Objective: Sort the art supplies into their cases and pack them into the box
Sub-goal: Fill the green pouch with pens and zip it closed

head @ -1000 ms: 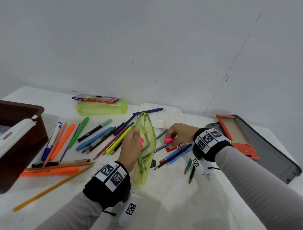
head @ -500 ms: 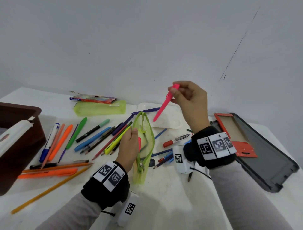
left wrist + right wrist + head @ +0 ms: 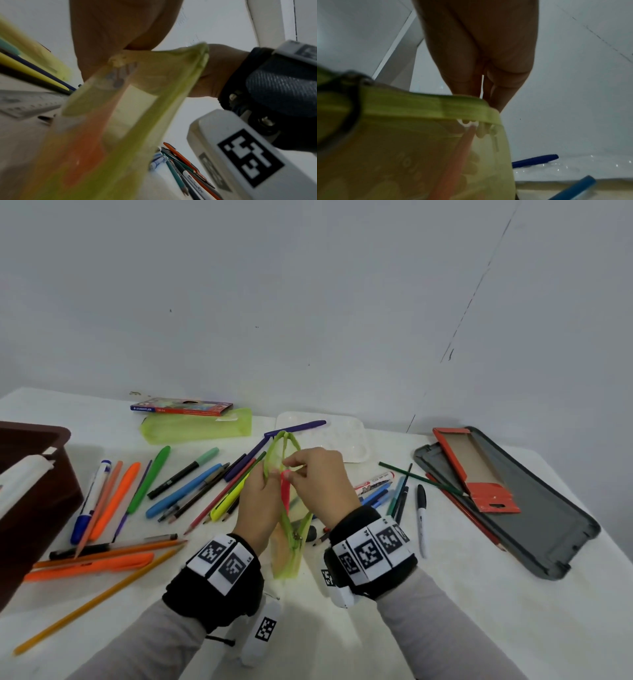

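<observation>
We are gripping the left rim of the green pouch [image 3: 287, 556] with our left hand [image 3: 257, 508], standing it on the table [image 3: 445, 628] with its mouth open, while our right hand [image 3: 320, 484] is pinching the opposite rim, and the pink pen [image 3: 285, 491] is sitting inside the pouch

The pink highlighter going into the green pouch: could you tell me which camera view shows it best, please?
The head view: the pink highlighter shows in true colour, standing in the green pouch between both hands. The wrist views show it only as a blurred orange-pink streak through the pouch wall.
</observation>
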